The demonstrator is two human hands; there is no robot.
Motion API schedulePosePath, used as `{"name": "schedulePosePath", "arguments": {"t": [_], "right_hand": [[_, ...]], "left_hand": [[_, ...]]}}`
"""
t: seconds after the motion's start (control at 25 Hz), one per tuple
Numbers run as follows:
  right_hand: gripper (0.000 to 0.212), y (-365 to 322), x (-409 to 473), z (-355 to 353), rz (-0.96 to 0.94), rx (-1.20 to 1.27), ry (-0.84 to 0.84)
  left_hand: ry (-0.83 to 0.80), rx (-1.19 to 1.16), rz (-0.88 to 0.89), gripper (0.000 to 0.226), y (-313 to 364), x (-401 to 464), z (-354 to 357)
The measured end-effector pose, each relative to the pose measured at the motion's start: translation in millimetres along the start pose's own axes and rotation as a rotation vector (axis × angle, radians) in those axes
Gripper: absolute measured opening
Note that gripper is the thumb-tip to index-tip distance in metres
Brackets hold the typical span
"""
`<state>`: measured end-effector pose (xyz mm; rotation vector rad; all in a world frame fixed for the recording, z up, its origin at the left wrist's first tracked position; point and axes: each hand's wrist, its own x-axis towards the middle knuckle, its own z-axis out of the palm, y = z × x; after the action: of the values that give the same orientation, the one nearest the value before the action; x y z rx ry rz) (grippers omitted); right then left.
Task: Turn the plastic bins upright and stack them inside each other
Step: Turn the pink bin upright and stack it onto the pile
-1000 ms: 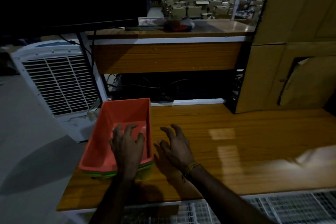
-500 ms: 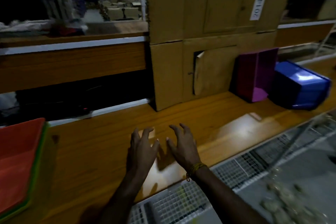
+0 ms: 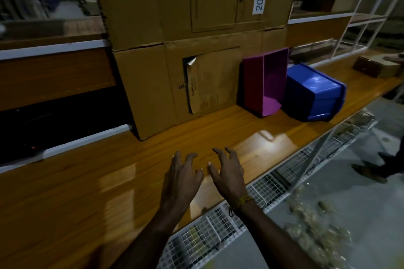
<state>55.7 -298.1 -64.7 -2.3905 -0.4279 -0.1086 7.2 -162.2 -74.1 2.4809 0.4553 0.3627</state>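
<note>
Dimly lit, both empty hands (image 3: 205,172) hover, fingers loose, over wooden shelf (image 3: 109,181) fronting cartons (image 3: 153,17).

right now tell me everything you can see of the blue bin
The blue bin is glossy moulded plastic with tapered walls and a stepped rim. It is not upright: it lies tipped over on the wooden shelf, base facing up and toward the camera, catching a light glare, its opening turned away. It sits at the right, directly beside the magenta bin; contact between them cannot be told. No hand touches it.
</note>
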Motion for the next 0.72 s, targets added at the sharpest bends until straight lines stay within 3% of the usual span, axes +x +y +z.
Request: {"name": "schedulePosePath", "arguments": {"t": [0.52,0.72], "right_hand": [[0.051,59,137,0,0.112,-0.127,0.009],[0.049,75,187,-15,0.161,-0.060,0.079]], "left_hand": [[-0.127,-0.043,0.012,0.053,34,151,61],[-0.162,-0.052,0.052,0.054,54,199,73]]}}
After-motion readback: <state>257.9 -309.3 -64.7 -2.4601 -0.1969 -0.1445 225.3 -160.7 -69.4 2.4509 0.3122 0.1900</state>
